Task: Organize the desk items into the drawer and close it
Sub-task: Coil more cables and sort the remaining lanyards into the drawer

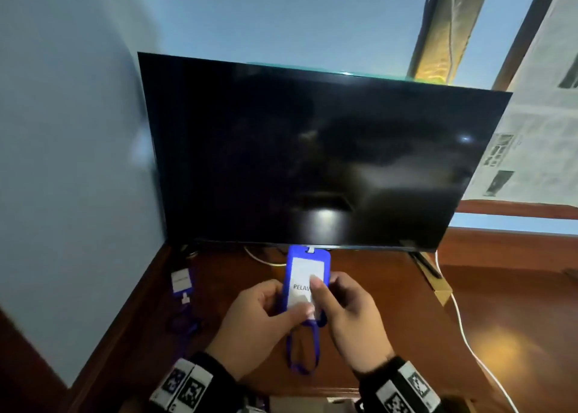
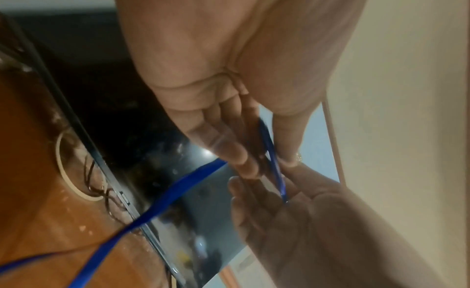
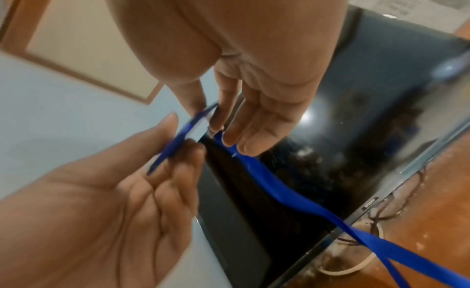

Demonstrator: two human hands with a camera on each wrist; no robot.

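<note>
Badge holder (image 1: pixel 306 283), blue, upright above the desk (image 1: pixel 391 318), is pinched at its lower end by both hands: left hand (image 1: pixel 259 318) thumb in front, right hand (image 1: pixel 350 315) likewise; its strap (image 1: pixel 301 353) dangles below the grip.

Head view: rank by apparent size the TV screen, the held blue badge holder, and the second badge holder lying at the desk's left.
1. TV screen, by far the largest.
2. Held blue badge holder, pinched by the left hand and right hand.
3. Second badge holder, smallest; it lies farther from the camera, so the two holders may really match.
</note>
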